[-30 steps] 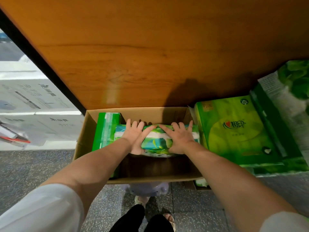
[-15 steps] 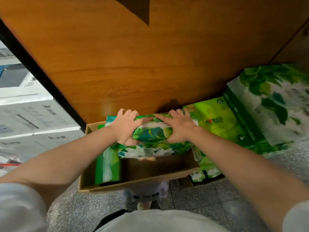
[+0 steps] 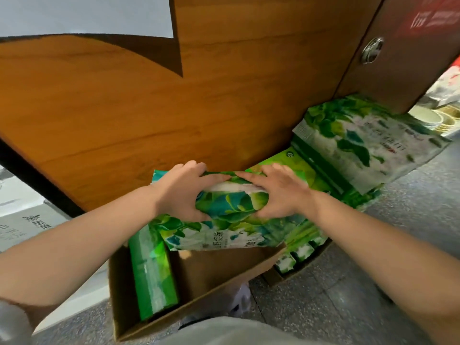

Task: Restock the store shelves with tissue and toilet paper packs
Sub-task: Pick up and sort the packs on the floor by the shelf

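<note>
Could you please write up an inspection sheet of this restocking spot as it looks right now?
Surface: grey speckled floor; no shelf in view.
Job's things: green leaf-print pack held over the open cardboard box; a second green pack stands on edge inside the box at its left.
Clutter: more green packs piled on the floor to the right.
Hands: left hand and right hand both grip the leaf-print pack at its top.
Cables: nothing seen.
Surroundings: wooden panel behind; white cartons at left.
</note>
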